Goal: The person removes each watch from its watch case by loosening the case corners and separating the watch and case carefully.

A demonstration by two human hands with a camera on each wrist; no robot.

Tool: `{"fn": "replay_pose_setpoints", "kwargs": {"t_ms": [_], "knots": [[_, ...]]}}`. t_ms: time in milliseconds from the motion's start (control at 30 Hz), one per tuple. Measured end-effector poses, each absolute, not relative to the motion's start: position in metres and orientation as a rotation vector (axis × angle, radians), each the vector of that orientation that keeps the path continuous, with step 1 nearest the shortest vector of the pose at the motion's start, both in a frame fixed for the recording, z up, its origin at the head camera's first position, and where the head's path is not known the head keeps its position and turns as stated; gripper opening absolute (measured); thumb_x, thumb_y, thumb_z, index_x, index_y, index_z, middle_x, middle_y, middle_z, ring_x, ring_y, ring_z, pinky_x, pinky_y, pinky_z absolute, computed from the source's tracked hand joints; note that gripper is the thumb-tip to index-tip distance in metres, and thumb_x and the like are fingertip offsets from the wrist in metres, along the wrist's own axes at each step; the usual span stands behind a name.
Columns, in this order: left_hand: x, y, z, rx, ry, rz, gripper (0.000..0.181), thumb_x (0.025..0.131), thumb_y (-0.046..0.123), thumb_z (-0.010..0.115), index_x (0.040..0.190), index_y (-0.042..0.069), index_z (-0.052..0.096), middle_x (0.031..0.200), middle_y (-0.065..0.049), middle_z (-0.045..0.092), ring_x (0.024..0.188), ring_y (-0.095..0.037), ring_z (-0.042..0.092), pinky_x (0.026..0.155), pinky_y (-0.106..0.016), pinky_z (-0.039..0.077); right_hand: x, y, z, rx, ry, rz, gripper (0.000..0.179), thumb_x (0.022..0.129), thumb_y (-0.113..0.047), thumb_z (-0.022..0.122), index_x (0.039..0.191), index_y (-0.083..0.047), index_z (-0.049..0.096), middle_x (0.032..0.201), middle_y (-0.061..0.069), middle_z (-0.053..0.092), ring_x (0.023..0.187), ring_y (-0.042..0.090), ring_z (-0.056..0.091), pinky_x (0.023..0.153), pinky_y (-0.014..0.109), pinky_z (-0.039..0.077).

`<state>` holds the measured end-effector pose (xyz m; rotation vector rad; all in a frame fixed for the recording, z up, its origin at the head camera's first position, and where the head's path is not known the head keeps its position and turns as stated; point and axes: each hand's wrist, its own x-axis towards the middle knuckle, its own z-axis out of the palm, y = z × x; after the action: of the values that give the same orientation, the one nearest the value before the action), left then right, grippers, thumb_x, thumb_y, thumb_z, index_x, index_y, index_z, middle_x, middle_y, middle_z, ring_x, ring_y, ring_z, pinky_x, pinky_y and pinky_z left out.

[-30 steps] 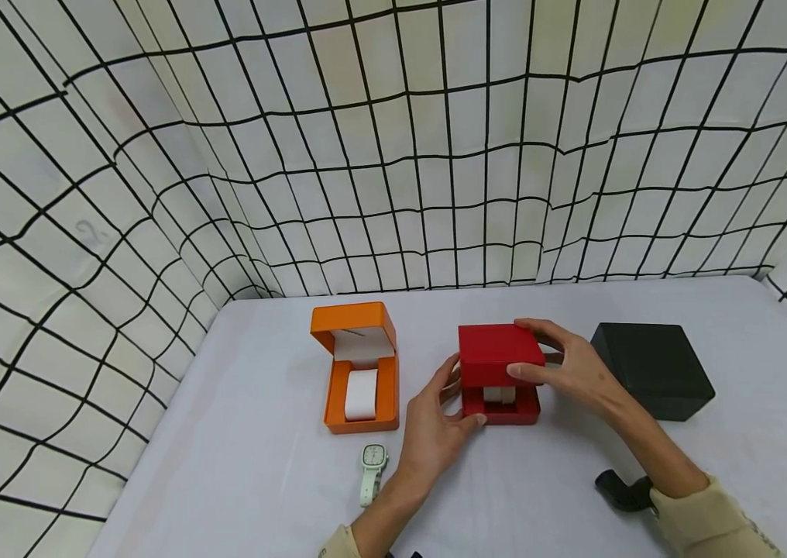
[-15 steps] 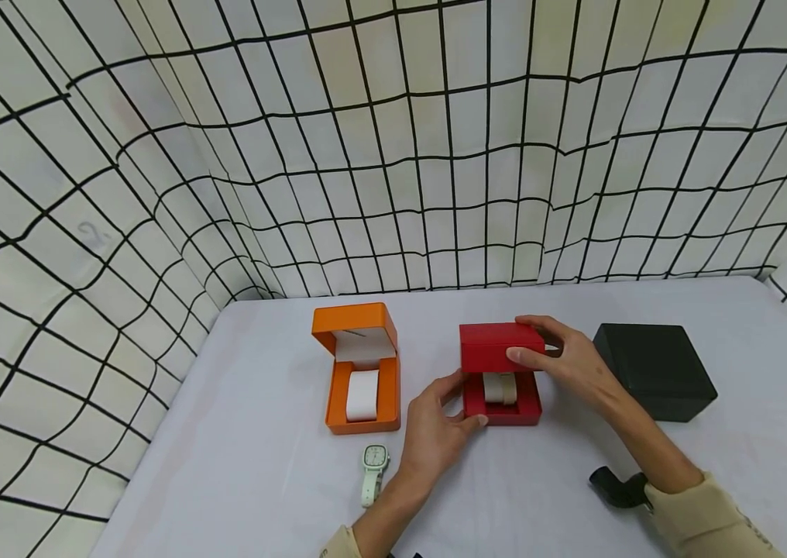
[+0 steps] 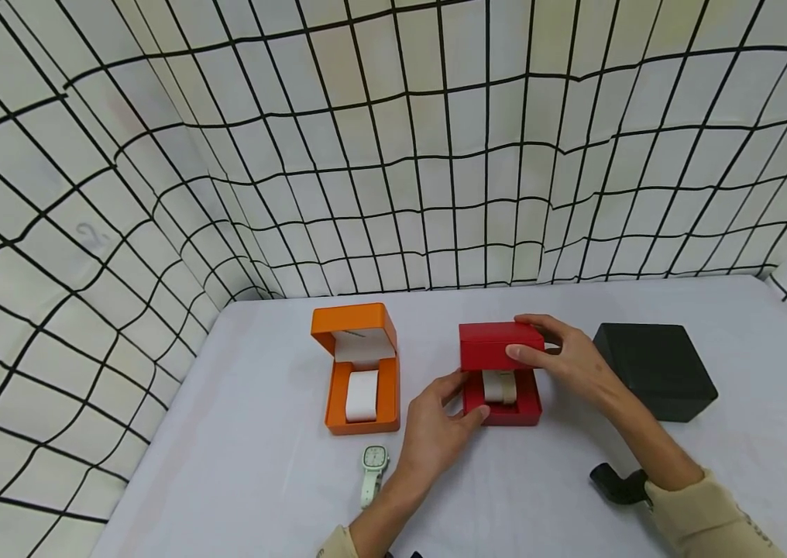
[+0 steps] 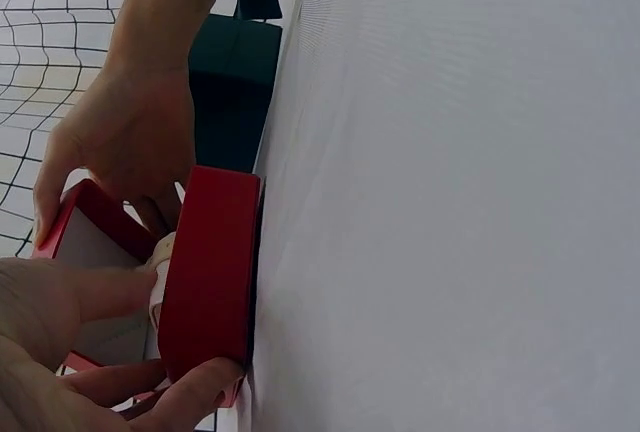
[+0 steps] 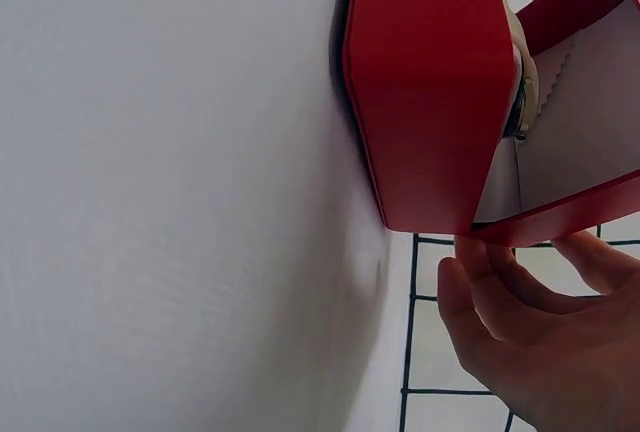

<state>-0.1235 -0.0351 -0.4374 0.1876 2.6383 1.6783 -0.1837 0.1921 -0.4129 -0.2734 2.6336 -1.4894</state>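
A red watch box (image 3: 513,418) sits on the white table with its lid (image 3: 487,347) raised. Inside it is a watch with a cream strap (image 3: 505,389), wrapped on a pale cushion. My left hand (image 3: 434,434) grips the base at its left side, the thumb over the front left corner; the left wrist view shows its fingertips (image 4: 215,382) on the red side wall. My right hand (image 3: 575,368) holds the lid by its right end, thumb on the front and fingers behind. The right wrist view shows the pale lining (image 5: 590,102) inside the lid.
Left of the red box stands an open orange watch box (image 3: 386,395) with a white cushion. A mint-green watch (image 3: 373,469) lies in front of it, near my left forearm. At the right is a dark green closed box (image 3: 654,368). A black-gridded white wall (image 3: 421,178) rises behind the table.
The red lid has tilted farther up and back in my right hand, uncovering the watch inside. My left thumb has slid slightly up at the front corner.
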Motion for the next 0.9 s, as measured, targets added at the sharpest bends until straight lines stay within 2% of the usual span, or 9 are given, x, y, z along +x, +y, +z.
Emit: {"fn": "replay_pose_setpoints", "kwargs": {"t_ms": [300, 700, 900], "knots": [[-0.123, -0.033, -0.436, 0.176, 2.666, 1.651, 0.061, 0.089, 0.009, 0.081, 0.146, 0.008, 0.06, 0.141, -0.012, 0.066, 0.133, -0.032, 0.064, 0.097, -0.037, 0.06, -0.184, 0.193, -0.412, -0.277, 2.646, -1.473, 0.072, 0.092, -0.044, 0.068, 0.154, -0.014, 0.047, 0.146, 0.022, 0.054, 0.13, 0.045, 0.056, 0.097, 0.056, 0.058], [-0.123, -0.032, -0.437, 0.155, 2.658, 1.655, 0.061, 0.088, 0.008, 0.082, 0.145, 0.007, 0.061, 0.141, -0.013, 0.065, 0.134, -0.032, 0.064, 0.096, -0.037, 0.06, -0.182, 0.187, -0.407, -0.21, 2.658, -1.455, 0.073, 0.096, -0.048, 0.062, 0.156, -0.013, 0.044, 0.151, 0.023, 0.05, 0.134, 0.047, 0.052, 0.104, 0.062, 0.053], [-0.123, -0.032, -0.438, 0.126, 2.642, 1.675, 0.059, 0.088, 0.007, 0.081, 0.144, 0.007, 0.061, 0.143, -0.012, 0.065, 0.134, -0.033, 0.063, 0.096, -0.036, 0.06, -0.183, 0.182, -0.406, -0.204, 2.681, -1.52, 0.065, 0.098, -0.05, 0.061, 0.152, -0.016, 0.05, 0.156, 0.019, 0.047, 0.14, 0.047, 0.048, 0.111, 0.067, 0.047]]}}
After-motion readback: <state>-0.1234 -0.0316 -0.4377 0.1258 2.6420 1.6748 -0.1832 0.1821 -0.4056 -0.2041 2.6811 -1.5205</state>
